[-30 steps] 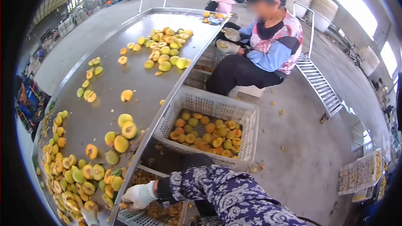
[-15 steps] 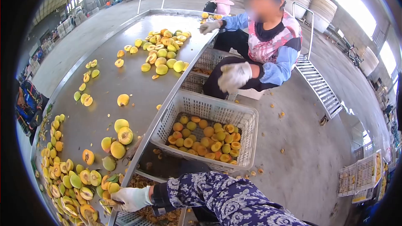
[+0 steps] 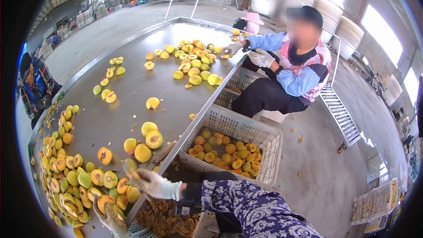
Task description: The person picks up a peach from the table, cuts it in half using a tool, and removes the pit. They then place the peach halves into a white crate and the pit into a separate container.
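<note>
My left hand (image 3: 111,221), in a stained pale glove, has its thumb and fingers around a yellow peach half (image 3: 105,202) at the table's near edge. My right hand (image 3: 154,186), gloved, is above the table's rim with its fingers pointing left. Those fingers are smeared by motion and overlap a greenish peach (image 3: 130,164); I cannot tell what they hold. Cut yellow peaches (image 3: 79,178) are heaped just left of my hands. Several bigger peaches (image 3: 143,153) sit beyond the right hand. A brown, stick-like thing (image 3: 165,153) rests against the rim.
The metal table (image 3: 132,92) bears another peach pile (image 3: 196,64) farther off. A white crate (image 3: 275,150) of peaches stands beside it; brown scraps (image 3: 169,220) fill a container below my right arm. A gloved co-worker (image 3: 304,61) sits at right; another person (image 3: 37,83) is at left.
My right hand has lifted away from the near peaches, up and beyond. My left hand with the peach half shows more fully. The co-worker's hands have come closer together. The view has shifted.
</note>
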Motion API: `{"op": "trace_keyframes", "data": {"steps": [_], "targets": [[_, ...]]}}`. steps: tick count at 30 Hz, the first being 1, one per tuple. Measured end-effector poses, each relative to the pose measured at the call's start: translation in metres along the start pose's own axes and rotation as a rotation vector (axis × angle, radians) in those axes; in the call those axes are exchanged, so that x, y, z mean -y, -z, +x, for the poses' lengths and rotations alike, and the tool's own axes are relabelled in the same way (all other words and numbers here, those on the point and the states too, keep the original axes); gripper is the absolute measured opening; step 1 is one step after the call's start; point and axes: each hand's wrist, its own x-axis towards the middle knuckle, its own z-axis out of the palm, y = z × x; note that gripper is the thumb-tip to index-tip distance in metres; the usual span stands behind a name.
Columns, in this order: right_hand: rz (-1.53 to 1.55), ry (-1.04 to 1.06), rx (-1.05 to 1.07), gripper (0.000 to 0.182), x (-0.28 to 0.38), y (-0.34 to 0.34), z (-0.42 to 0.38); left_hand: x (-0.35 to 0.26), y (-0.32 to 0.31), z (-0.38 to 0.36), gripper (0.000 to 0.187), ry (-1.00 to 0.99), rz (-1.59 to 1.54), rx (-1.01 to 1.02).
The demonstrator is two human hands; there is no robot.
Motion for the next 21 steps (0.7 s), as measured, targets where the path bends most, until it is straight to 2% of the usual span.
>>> {"op": "trace_keyframes", "data": {"steps": [1, 3, 5, 7, 8, 9, 10, 11, 12, 13, 14, 15, 17, 18, 19, 20, 21], "targets": [[0.091, 0.029, -0.077, 0.038, 0.018, 0.005, -0.001, 0.004, -0.001, 0.004, 0.045, -0.15, 0.135, -0.007], [0.089, 0.188, -0.315, 0.037, 0.06, 0.028, -0.003, -0.003, -0.012, 0.002, 0.045, -0.091, 0.06, -0.018], [-0.172, 0.474, -0.535, 0.034, 0.096, 0.075, -0.017, -0.01, -0.018, -0.003, 0.046, -0.054, 0.033, -0.008], [-0.324, 0.498, -0.624, 0.016, 0.129, 0.129, -0.041, -0.016, -0.031, -0.006, 0.046, -0.075, 0.026, -0.004], [-1.17, 0.762, -0.806, 0.014, 0.14, 0.168, -0.05, -0.018, -0.03, -0.007, 0.046, -0.121, 0.132, -0.003], [-1.49, 0.856, -0.93, 0.014, 0.148, 0.202, -0.063, -0.016, -0.028, -0.01, 0.046, -0.166, 0.239, -0.008], [-0.921, 0.697, -0.955, 0.014, 0.152, 0.226, -0.074, 0.001, -0.014, -0.002, 0.045, -0.189, 0.184, -0.011], [-0.442, 0.605, -0.995, 0.048, 0.162, 0.248, -0.087, -0.001, -0.012, -0.002, 0.045, -0.19, 0.188, -0.012], [-0.104, 0.576, -1.019, 0.057, 0.173, 0.261, -0.103, -0.005, -0.011, -0.002, 0.045, -0.195, 0.224, 0.0], [-0.02, 0.589, -1.078, 0.053, 0.176, 0.286, -0.116, -0.009, -0.01, -0.003, 0.045, -0.199, 0.264, 0.013], [0.044, 0.573, -1.123, 0.049, 0.175, 0.307, -0.129, -0.014, -0.014, -0.005, 0.045, -0.141, 0.124, -0.026], [0.102, 0.571, -1.213, 0.045, 0.173, 0.316, -0.141, -0.017, -0.013, -0.007, 0.045, -0.147, 0.125, -0.027], [0.2, 0.562, -1.124, 0.031, 0.153, 0.334, -0.158, -0.021, -0.008, -0.01, 0.046, 0.065, -0.255, -0.122], [0.243, 0.527, -1.013, 0.032, 0.144, 0.325, -0.159, -0.056, -0.033, -0.016, 0.045, 0.169, -0.336, -0.134], [0.277, 0.478, -0.884, 0.032, 0.141, 0.304, -0.152, -0.065, -0.047, -0.012, 0.045, 0.152, -0.362, -0.171], [0.183, 0.358, -0.975, 0.033, 0.135, 0.281, -0.137, -0.073, -0.048, -0.011, 0.041, 0.252, -0.461, -0.064], [0.084, 0.212, -1.052, 0.035, 0.138, 0.231, -0.123, -0.084, -0.041, -0.015, 0.037, 0.353, -0.544, 0.021]]}}
